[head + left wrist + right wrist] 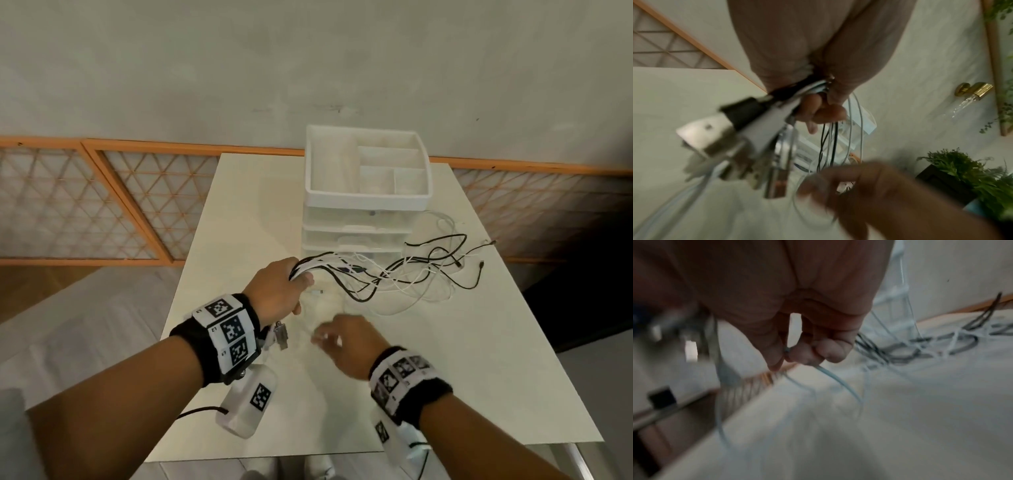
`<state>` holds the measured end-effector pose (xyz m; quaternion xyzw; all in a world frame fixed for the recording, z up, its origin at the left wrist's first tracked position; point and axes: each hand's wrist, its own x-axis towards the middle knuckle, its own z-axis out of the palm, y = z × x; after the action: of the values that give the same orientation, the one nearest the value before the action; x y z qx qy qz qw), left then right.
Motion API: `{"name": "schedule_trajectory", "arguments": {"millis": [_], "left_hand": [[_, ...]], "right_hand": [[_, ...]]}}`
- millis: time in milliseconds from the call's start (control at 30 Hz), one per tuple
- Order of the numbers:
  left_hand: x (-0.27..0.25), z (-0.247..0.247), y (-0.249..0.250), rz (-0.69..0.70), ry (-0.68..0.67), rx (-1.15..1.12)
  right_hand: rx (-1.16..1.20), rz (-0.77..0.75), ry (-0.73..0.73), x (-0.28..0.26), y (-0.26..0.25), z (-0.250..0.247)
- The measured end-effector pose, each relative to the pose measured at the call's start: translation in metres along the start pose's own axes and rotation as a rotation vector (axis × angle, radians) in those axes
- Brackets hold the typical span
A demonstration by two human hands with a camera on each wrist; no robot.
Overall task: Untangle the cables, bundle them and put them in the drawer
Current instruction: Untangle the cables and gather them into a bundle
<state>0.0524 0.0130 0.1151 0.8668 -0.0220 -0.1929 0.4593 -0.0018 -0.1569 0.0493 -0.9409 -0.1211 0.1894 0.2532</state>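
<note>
Right hand [346, 342] pinches one white cable [838, 379]; left hand [277, 291] clenches gathered cables [404, 270] trailing across worktop [445, 359] beside drawer unit [366, 202]. Untangling under way; next, draw that strand free.

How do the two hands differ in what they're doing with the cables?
The left hand grips a whole bunch of black and white cables, raised above the table; the right hand pinches one white cable, lower and nearer the person. Both wear marker wristbands.
</note>
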Motion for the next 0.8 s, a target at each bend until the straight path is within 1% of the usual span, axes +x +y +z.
{"name": "schedule_trajectory", "arguments": {"millis": [67, 100, 133, 200, 267, 367, 433, 467, 500, 533, 567, 600, 633, 667, 700, 733, 800], "left_hand": [[0.000, 0.008, 0.005, 0.014, -0.040, -0.116], [-0.001, 0.011, 0.006, 0.006, -0.053, -0.170], [-0.001, 0.013, 0.007, -0.005, -0.054, -0.212], [0.002, 0.014, 0.002, -0.025, -0.043, -0.239], [0.004, 0.009, -0.006, -0.050, -0.034, -0.188], [0.005, -0.003, -0.018, -0.082, -0.065, -0.002], [0.007, -0.011, -0.024, -0.114, -0.076, 0.123], [0.008, -0.014, -0.025, -0.133, -0.063, 0.180], [0.009, -0.016, -0.026, -0.153, -0.035, 0.220], [0.010, -0.018, -0.024, -0.168, 0.000, 0.233], [0.011, -0.019, -0.021, -0.178, 0.032, 0.205], [0.010, -0.018, -0.017, -0.184, 0.052, 0.115], [0.009, -0.018, -0.010, -0.185, 0.058, -0.016], [0.008, -0.017, -0.002, -0.180, 0.052, -0.149], [0.006, -0.017, 0.007, -0.166, 0.038, -0.253], [0.004, -0.017, 0.018, -0.143, 0.017, -0.325], [0.002, -0.014, 0.036, -0.074, -0.029, -0.397]], "right_hand": [[0.161, -0.108, 0.252, -0.003, -0.010, -0.042], [0.207, -0.130, 0.357, -0.005, -0.011, -0.065], [0.234, -0.124, 0.434, -0.008, -0.010, -0.086], [0.292, -0.048, 0.542, -0.013, 0.002, -0.121], [0.340, 0.037, 0.672, -0.017, 0.023, -0.143], [0.394, 0.162, 0.902, -0.026, 0.052, -0.171], [0.430, 0.240, 1.006, -0.030, 0.070, -0.185], [0.405, 0.293, 1.047, -0.030, 0.079, -0.188], [0.374, 0.343, 1.068, -0.029, 0.087, -0.189], [0.345, 0.390, 1.050, -0.026, 0.093, -0.187], [0.304, 0.421, 0.978, -0.024, 0.095, -0.183], [0.239, 0.438, 0.871, -0.020, 0.095, -0.175], [0.173, 0.435, 0.764, -0.018, 0.089, -0.166], [0.126, 0.416, 0.688, -0.017, 0.080, -0.155], [0.099, 0.361, 0.648, -0.016, 0.067, -0.144], [0.074, 0.263, 0.638, -0.017, 0.051, -0.133], [0.029, 0.024, 0.576, -0.014, 0.014, -0.111]]}}
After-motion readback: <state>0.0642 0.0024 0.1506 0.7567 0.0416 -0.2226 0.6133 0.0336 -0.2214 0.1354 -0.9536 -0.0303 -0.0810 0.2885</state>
